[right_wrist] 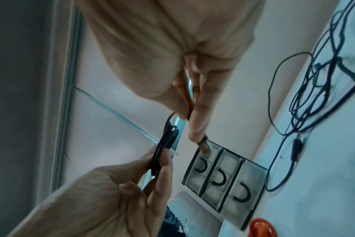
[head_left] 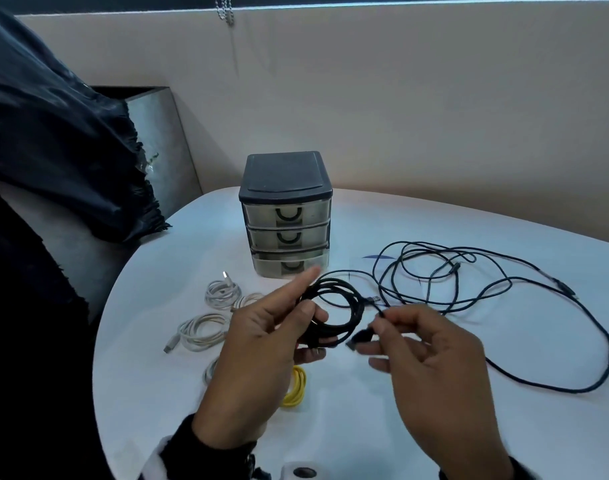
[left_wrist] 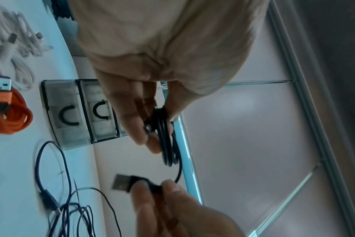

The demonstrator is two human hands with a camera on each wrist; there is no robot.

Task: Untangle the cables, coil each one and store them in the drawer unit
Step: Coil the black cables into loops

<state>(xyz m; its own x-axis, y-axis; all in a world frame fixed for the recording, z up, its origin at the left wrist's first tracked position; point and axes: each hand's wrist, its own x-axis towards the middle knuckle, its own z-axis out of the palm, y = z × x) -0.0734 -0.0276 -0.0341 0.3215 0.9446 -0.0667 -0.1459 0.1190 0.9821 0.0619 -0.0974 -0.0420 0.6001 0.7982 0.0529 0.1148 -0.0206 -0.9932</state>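
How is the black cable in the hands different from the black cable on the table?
The held black cable is wound into a neat coil; the loose black cable sprawls in messy loops. The coil is up in the left hand, its plug pinched by the right hand; the loose one lies untouched. Both are thin and dark.

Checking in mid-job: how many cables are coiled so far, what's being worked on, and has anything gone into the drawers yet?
Done: several white coils and a yellow coil lie on the table. In hand: the left hand holds a black coil while the right hand pinches its USB plug. Left: the loose dark cable tangle is uncoiled, and no coil is visibly stored; the drawer unit has only its bottom drawer slightly out.
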